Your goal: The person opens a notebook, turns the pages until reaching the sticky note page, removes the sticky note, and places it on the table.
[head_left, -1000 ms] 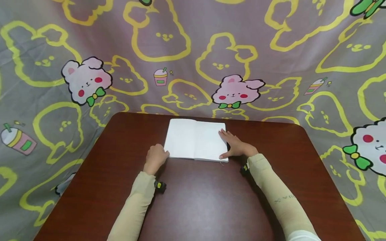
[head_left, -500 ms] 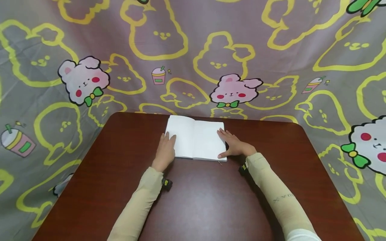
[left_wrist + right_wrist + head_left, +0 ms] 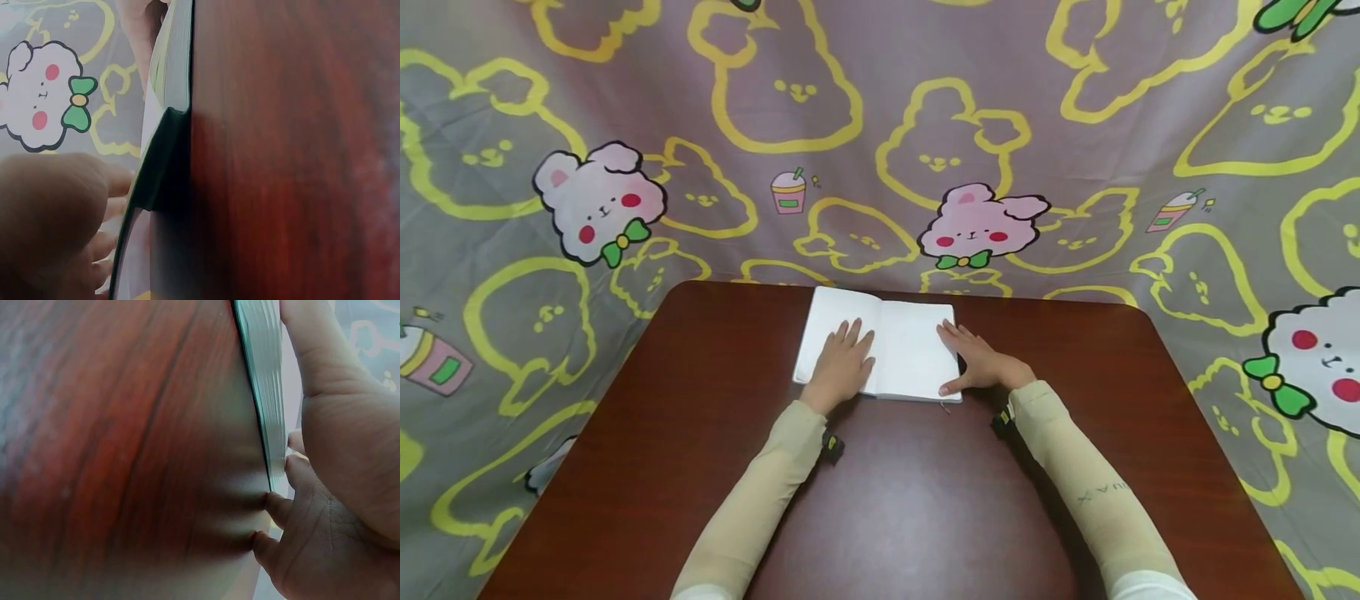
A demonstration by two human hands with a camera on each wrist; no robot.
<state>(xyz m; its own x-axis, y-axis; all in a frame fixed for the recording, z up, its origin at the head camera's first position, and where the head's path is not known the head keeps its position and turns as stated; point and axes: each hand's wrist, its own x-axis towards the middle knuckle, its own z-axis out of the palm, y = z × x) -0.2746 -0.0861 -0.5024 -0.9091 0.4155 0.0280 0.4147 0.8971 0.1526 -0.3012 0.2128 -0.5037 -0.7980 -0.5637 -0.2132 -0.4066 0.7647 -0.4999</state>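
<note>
An open notebook (image 3: 913, 350) with blank white pages lies near the far side of the table. My left hand (image 3: 842, 367) lies over its left page, fingers stretched towards the top edge. At the right edge my right hand (image 3: 981, 358) is spread, its thumb by the lower corner and its fingers further up. The left wrist view shows the dark green cover (image 3: 159, 162) bent at the spine, with the left half raised above the table there. Seen from the right wrist, the thumb lies over the page block (image 3: 265, 381), and the fingertips reach its edge.
The brown wooden table (image 3: 910, 500) has rounded far corners. Behind it and at both sides hangs a patterned cloth (image 3: 850, 83) with cartoon animals. A thin ribbon (image 3: 946, 408) pokes out at the notebook's lower right.
My left hand has moved from the notebook's lower left edge rightward onto the left page, and its fingers have spread out. The right hand stays at the right edge.
</note>
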